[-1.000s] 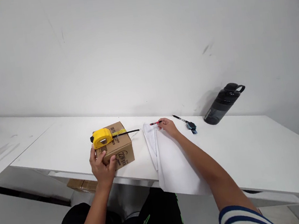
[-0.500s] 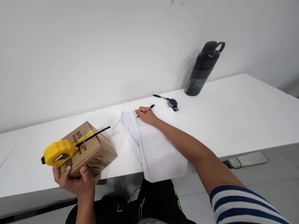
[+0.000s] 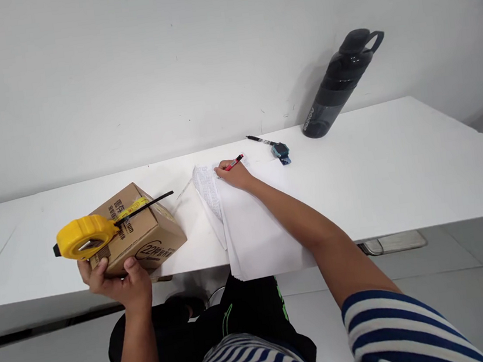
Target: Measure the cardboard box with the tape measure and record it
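My left hand (image 3: 122, 281) grips the near left corner of a brown cardboard box (image 3: 147, 239) with dark printing, tilted at the table's front edge. On top of the box rests a yellow tape measure (image 3: 85, 235), with a black strip (image 3: 151, 202) sticking out to the right across it. My right hand (image 3: 235, 176) is closed around a red pen (image 3: 234, 162), resting at the top of a stack of white paper (image 3: 260, 231). A sheet with dense print (image 3: 206, 188) shows at the stack's left side. The pen's tip is hidden by my fingers.
Behind the paper, near the wall, lie a black pen (image 3: 258, 139) and a small dark watch-like device (image 3: 280, 150). A dark water bottle (image 3: 338, 90) stands further right by the wall. All of it is on a long white table (image 3: 399, 173).
The view has shifted slightly, so the table sits a little higher. My right hand still holds the red pen at the paper, and my left hand still grips the box.
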Demonstrator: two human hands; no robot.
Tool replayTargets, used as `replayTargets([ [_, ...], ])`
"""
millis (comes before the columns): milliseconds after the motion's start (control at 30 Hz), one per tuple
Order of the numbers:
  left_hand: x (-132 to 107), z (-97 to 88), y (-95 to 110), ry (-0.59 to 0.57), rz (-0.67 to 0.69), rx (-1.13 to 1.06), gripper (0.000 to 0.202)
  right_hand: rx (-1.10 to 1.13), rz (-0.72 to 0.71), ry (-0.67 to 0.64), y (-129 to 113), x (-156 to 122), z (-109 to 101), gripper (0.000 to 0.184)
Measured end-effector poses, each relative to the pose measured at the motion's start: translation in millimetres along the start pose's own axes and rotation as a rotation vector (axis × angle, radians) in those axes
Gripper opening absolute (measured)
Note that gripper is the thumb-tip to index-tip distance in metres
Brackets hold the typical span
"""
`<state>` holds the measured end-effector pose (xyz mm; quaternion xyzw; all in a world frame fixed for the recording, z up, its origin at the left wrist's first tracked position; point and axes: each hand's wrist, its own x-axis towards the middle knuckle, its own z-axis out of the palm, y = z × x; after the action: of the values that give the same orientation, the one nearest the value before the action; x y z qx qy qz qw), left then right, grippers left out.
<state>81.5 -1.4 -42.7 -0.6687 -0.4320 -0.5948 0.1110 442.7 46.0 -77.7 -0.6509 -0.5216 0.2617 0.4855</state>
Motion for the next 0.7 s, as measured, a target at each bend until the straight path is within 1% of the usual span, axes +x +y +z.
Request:
replayTargets([
  [100,1,0.5,0,-0.004,-0.008,-0.016,0.046,0.009,-0.001,-0.027,1,0,0,0.03],
  [300,1,1.7,-4,-0.016,0.111,-0.085,0.036,0.008,0.019,0.0,1,0,1,0.032],
  [400,-1,1.1,-8,-0.02,0.095,-0.074,0.037,0.031,0.0,-0.006,1,-1,1,0.032],
  [500,-3,0.0,-10,-0.015,0.069,-0.061,0.038,0.062,0.001,0.052,2,-1,2,0.033],
  [567,-4,-0.6,-11,-0.011,0.072,-0.076,0.038,0.067,0.017,0.067,2,-2,2,0.033],
  [700,-5,-1.4,-12,-0.016,0.086,-0.082,0.039,0.086,0.026,0.004,-1,-4,2,0.033],
])
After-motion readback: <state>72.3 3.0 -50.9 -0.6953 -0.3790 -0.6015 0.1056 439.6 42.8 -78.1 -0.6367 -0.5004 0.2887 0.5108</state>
